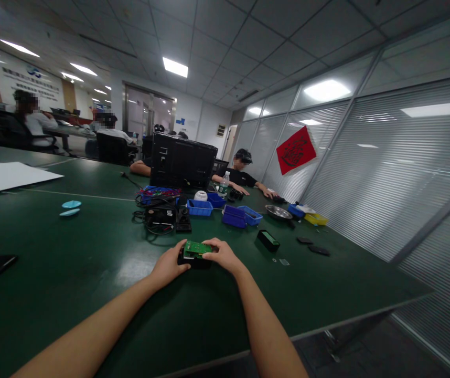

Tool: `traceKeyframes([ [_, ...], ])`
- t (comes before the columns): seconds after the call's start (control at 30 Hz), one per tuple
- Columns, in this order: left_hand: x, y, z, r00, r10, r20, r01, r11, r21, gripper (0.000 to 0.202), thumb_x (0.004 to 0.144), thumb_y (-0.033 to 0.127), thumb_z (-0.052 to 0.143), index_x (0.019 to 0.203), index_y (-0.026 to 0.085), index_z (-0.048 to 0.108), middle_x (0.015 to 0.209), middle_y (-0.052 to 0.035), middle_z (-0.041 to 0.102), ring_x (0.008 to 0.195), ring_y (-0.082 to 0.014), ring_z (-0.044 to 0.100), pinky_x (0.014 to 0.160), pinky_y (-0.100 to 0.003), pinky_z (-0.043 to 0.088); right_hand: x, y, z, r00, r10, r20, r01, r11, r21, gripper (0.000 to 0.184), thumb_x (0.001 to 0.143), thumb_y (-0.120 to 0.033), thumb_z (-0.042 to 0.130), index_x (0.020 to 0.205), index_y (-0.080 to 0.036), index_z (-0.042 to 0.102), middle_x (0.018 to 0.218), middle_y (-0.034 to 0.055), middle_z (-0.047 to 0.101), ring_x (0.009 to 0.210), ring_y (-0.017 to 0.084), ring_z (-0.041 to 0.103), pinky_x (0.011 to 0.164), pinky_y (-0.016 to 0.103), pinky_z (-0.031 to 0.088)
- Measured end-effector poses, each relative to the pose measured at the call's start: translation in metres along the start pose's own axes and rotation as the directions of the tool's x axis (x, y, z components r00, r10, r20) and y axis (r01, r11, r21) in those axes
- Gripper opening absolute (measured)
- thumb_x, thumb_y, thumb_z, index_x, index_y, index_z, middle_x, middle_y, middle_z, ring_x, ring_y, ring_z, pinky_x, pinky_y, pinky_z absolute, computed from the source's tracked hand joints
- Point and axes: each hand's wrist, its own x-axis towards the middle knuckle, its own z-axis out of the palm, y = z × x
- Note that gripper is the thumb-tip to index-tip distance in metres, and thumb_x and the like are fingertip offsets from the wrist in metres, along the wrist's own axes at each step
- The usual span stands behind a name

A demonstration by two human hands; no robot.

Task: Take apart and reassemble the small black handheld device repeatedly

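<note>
A green circuit board [196, 247] sits slightly tilted at the opening of a small black case [199, 263], near the middle of the table. My left hand [169, 266] is closed round the left end of the case, thumb on its near side. My right hand [225, 256] has its fingers closed on the right end of the board; its fingertips partly hide that end. Off to the right stands a second black case [268, 240] with green inside it. Beyond it lie two flat black pieces [319, 251], and nearer me a small clear piece [284, 262].
Blue bins [200, 208], a black power adapter [161, 215] with cables and a metal bowl [278, 212] stand farther back. Behind them are a monitor [183, 160] and a water bottle [224, 184]. Another person [244, 173] sits at the far side, arms on the table.
</note>
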Motion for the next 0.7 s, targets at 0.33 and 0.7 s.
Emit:
traceKeyframes([
  [0.33, 0.002, -0.004, 0.004, 0.995, 0.058, -0.079, -0.057, 0.998, 0.021, 0.075, 0.063, 0.024, 0.063, 0.131, 0.019, 0.031, 0.111, -0.0081, 0.055, 0.102, -0.0199, 0.052, 0.088, -0.030, 0.037, 0.001, 0.008, 0.005, 0.999, 0.015, 0.039, -0.015, 1.000, 0.000, 0.042, 0.071, -0.038, 0.061, 0.107, -0.017, 0.060, 0.099, 0.0063, 0.061, 0.090, 0.018, 0.055, 0.081, 0.032, 0.041],
  [0.7, 0.004, -0.009, 0.004, 0.983, 0.004, -0.181, 0.008, 0.998, 0.065, 0.055, 0.070, 0.021, 0.055, 0.123, 0.017, 0.040, 0.093, -0.0051, 0.054, 0.088, -0.0184, 0.053, 0.082, -0.030, 0.039, 0.003, 0.012, 0.023, 0.993, 0.108, -0.050, -0.119, 0.943, -0.310, 0.042, 0.063, -0.043, 0.065, 0.097, -0.020, 0.061, 0.096, 0.0053, 0.062, 0.085, 0.019, 0.056, 0.073, 0.027, 0.041],
])
